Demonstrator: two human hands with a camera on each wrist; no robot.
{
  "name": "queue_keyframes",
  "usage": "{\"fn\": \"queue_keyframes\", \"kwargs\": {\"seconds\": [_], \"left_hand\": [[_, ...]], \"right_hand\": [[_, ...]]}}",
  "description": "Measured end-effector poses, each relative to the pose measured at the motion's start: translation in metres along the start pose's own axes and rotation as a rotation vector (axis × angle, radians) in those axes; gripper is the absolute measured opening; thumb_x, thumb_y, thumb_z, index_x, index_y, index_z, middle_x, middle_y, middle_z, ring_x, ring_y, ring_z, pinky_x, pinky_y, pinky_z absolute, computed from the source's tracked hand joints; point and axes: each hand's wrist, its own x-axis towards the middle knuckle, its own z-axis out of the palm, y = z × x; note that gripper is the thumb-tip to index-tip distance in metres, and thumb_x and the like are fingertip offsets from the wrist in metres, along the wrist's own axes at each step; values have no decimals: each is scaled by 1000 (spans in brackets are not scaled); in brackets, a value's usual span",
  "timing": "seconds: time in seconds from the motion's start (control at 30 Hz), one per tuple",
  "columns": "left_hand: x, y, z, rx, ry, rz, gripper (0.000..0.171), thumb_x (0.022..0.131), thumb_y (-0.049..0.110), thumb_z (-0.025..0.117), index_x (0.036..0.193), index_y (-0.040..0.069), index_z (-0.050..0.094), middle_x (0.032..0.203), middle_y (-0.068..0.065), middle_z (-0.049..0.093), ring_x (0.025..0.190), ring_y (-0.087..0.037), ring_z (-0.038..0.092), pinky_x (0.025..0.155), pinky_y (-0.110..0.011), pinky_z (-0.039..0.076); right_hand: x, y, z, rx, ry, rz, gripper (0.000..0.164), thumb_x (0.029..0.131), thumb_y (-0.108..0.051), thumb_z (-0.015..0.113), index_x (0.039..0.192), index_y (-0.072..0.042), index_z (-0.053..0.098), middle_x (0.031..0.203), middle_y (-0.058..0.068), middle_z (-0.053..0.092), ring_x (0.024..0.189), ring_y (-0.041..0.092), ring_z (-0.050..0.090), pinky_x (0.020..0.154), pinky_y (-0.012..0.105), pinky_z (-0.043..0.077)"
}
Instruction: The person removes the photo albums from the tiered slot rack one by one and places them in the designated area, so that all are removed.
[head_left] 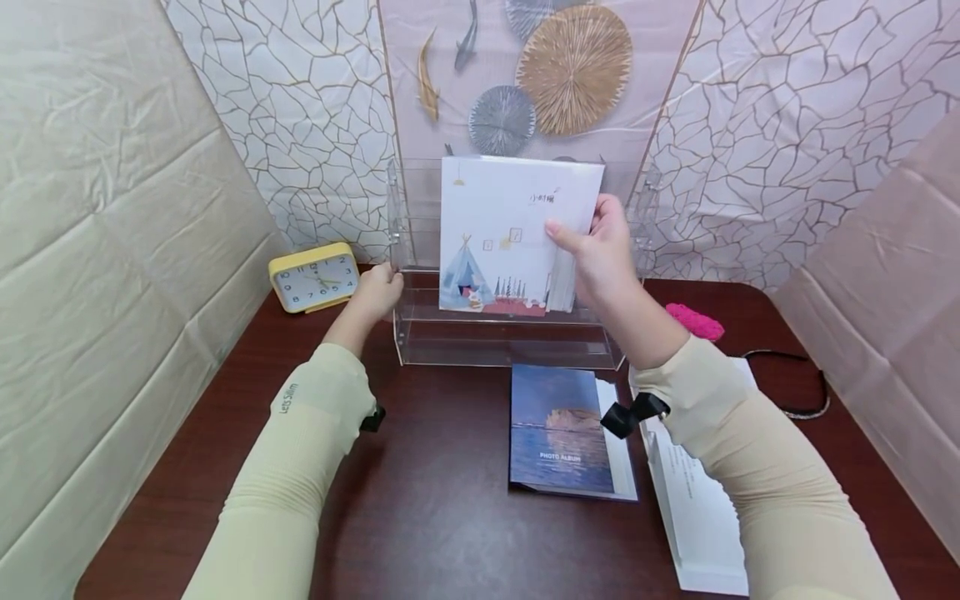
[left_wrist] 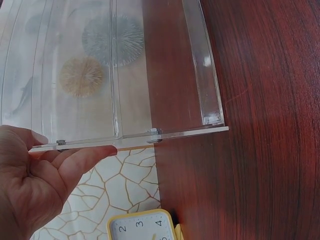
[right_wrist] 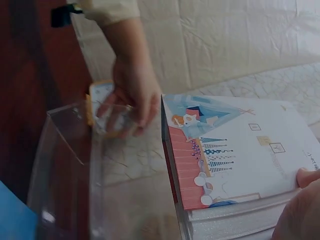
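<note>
My right hand (head_left: 609, 254) grips a thick white photo album (head_left: 480, 208) by its right side, thumb on the front cover. Its cover carries a blue tent drawing and small pictures; in the right wrist view the page edges (right_wrist: 235, 220) show below the cover. The album is upright in front of a clear acrylic rack (head_left: 480, 354) with stepped shelves. At the rack's left side, my left hand (head_left: 377, 289) holds the side panel (left_wrist: 192, 132), thumb and fingers on either side of its edge in the left wrist view.
A blue photo album (head_left: 562, 433) lies on the table in front of the rack. To its right are a white box-like piece (head_left: 701, 517), a bright pink item (head_left: 695, 322) and a dark cord loop (head_left: 823, 400). A yellow clock (head_left: 315, 279) stands left of the rack, near the patterned back wall.
</note>
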Motion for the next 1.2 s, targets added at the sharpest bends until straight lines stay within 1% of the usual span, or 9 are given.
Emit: {"fn": "queue_keyframes", "kwargs": {"seconds": [0.2,0.3,0.43,0.53,0.67,0.83,1.03,1.1,1.2], "left_hand": [[-1,-2,0,-8,7,-22,34,101,19,32,114,-6,52,96,-21,57,88,-30,57,76,-40,49],[-2,-2,-1,2,14,-23,33,101,18,32,112,-5,52,96,-21,56,88,-31,56,77,-41,48],[-2,-4,-1,5,19,-24,33,101,19,33,112,-6,52,98,-22,57,89,-31,55,78,-42,47],[-2,-5,-1,-15,5,-31,34,101,19,32,114,-6,51,103,-23,56,90,-32,56,75,-42,49],[-2,-7,-1,-37,-10,-48,33,101,20,32,112,-6,50,104,-24,55,90,-32,58,72,-42,52],[-1,-7,-2,5,-9,-28,31,101,20,33,108,-5,50,103,-24,55,93,-33,55,77,-43,48],[2,-5,-3,72,-6,19,36,101,19,31,117,-8,50,115,-27,54,110,-36,51,92,-47,40],[3,-4,-2,77,-6,28,38,101,19,31,119,-8,49,114,-26,55,109,-35,52,92,-46,40],[3,-3,-1,59,-12,19,37,101,19,30,117,-7,50,102,-24,57,96,-33,56,84,-44,45]], "right_hand": [[-16,29,1,-48,-55,69,38,82,17,57,105,-6,38,109,13,60,88,18,62,73,28,50],[-23,41,3,-77,-81,102,37,84,16,57,105,-7,36,112,13,58,88,17,61,72,28,50],[-30,55,5,-91,-89,156,38,84,15,57,107,-7,35,115,16,56,87,18,61,72,29,50],[-36,66,6,-87,-92,197,38,84,14,57,109,-6,35,117,17,55,88,19,61,72,30,51],[-45,80,6,-95,-95,249,37,86,13,56,112,-3,35,121,20,53,89,20,61,73,30,51],[-56,95,6,-112,-89,311,33,88,11,54,113,-1,34,123,20,51,94,24,59,75,30,50],[-67,112,4,-113,-90,403,34,90,9,52,117,0,33,125,19,50,102,28,55,80,32,48],[-71,116,4,-115,-81,439,34,90,8,52,118,1,33,125,18,50,103,28,54,81,32,47],[-76,123,3,-114,-67,486,35,90,8,52,120,1,34,124,18,51,103,29,55,81,34,47]]}}
